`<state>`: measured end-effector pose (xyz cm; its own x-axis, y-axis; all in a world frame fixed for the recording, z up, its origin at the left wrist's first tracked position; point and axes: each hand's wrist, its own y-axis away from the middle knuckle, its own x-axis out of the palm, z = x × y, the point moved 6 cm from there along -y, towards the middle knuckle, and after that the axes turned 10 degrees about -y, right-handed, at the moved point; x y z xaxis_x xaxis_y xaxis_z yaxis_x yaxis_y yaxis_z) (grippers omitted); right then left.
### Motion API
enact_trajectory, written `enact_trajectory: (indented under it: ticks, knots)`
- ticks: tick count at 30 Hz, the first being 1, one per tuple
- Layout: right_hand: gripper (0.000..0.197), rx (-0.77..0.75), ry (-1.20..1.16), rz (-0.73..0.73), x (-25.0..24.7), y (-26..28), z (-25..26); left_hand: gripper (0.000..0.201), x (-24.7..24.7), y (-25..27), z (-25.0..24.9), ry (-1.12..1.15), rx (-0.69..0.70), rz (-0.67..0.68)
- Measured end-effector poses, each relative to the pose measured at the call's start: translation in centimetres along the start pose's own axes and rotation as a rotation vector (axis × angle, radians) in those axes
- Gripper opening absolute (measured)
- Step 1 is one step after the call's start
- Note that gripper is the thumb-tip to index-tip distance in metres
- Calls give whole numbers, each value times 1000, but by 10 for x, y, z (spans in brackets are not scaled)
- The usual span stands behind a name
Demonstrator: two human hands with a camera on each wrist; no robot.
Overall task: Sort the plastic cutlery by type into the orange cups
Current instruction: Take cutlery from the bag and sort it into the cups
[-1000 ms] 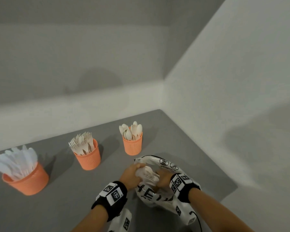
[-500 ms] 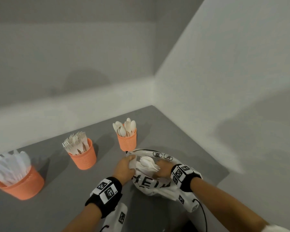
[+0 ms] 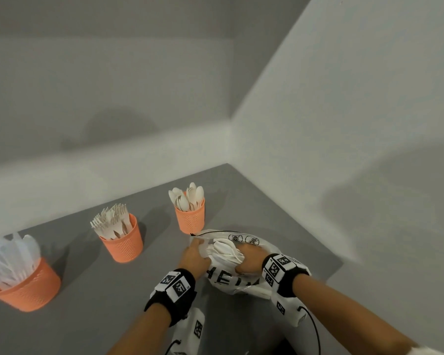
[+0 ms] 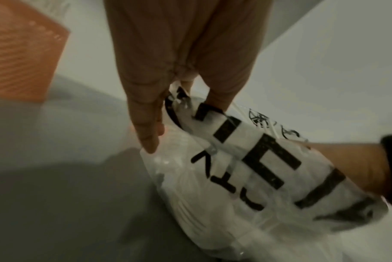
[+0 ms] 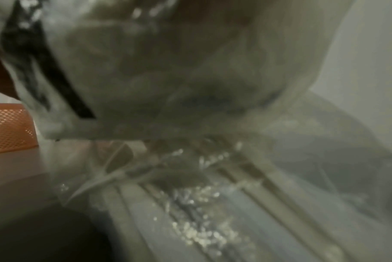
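Three orange cups stand in a row on the grey table: knives in the left cup point(image 3: 27, 288), forks in the middle cup point(image 3: 123, 242), spoons in the right cup point(image 3: 190, 217). A clear plastic bag point(image 3: 231, 280) with black print lies in front of the spoon cup. My left hand point(image 3: 199, 248) pinches the edge of the bag's mouth, as the left wrist view shows at my left hand point(image 4: 181, 95). My right hand point(image 3: 242, 254) is inside the bag, curled round a bundle of white cutlery point(image 3: 224, 249). The right wrist view is blurred by plastic.
White walls meet in a corner behind the spoon cup, close to the table's right edge point(image 3: 305, 231). Bare grey table point(image 3: 92, 303) lies between the cups and my forearms. An orange cup point(image 5: 9, 127) shows at the left of the right wrist view.
Both hands have stayed at the bag's mouth. The white cutlery in my right hand has become more exposed at the opening. The head view has drifted slightly.
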<state>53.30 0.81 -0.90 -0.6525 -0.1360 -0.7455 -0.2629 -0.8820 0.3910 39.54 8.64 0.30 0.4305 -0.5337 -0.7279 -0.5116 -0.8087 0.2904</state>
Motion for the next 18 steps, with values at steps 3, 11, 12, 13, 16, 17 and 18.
enact_trajectory:
  ticks: [3,11,12,13,16,17,18]
  knots:
    - [72,-9,3,-13,-1,-2,1,45,2,-1,1,168,-9,-19]
    - [37,-1,25,-103,3,-7,5,50,7,3,-7,202,45,-9]
    - [41,8,36,-92,4,-7,4,50,6,3,-6,184,39,-31]
    - [45,25,49,-70,5,-7,4,49,5,1,-4,160,28,-50]
    - [52,25,17,-22,1,-1,8,43,-1,-1,0,36,12,-94]
    - [53,21,-1,-18,-1,-1,8,42,-2,-3,1,-5,12,-92]
    - [55,11,-13,-18,-3,0,8,44,-2,-5,2,-36,14,-84]
